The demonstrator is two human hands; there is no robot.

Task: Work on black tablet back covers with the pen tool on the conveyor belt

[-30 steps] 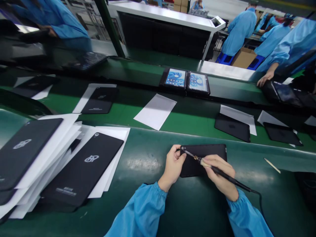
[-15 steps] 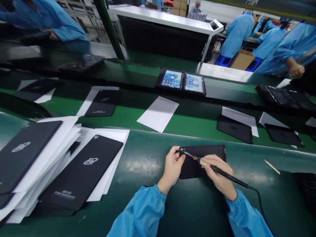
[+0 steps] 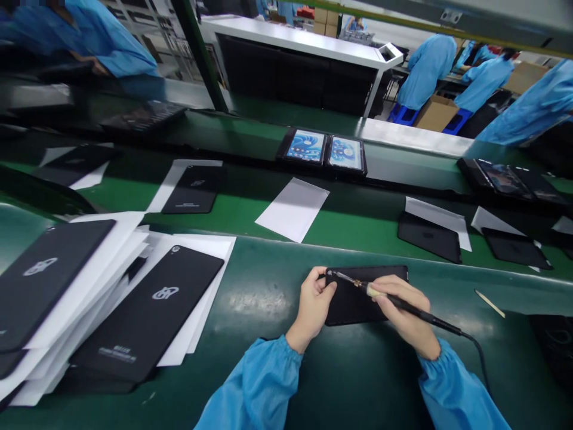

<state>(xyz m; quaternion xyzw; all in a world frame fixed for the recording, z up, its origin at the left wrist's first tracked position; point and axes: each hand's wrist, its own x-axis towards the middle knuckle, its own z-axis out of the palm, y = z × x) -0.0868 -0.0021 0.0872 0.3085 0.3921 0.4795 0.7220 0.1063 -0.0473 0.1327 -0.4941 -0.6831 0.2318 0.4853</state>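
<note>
A black tablet back cover (image 3: 353, 307) lies on the green bench in front of me, its inner side seemingly up. My left hand (image 3: 314, 301) grips its upper left corner between thumb and fingers. In my right hand (image 3: 407, 310) is a soldering iron (image 3: 394, 303), held like a pen, with a cord trailing to the right. The iron's tip points at a small fitting (image 3: 330, 273) in that corner; whether it touches cannot be made out. To the left, black back covers (image 3: 152, 310) with a pale logo are stacked with white sheets (image 3: 197, 328) between them.
A thin pale stick (image 3: 490, 303) lies right of the cover. Beyond the bench edge, a green belt (image 3: 242, 203) carries a white sheet (image 3: 293, 209) and several covers on paper. Two lit tablets (image 3: 344, 153) sit on a line farther back. Co-workers in blue smocks (image 3: 427, 68) are behind.
My right hand and the soldering iron have shifted slightly right. Items on the near belt moved a little right, the lit tablets slightly left. A co-worker's hand at right has left view.
</note>
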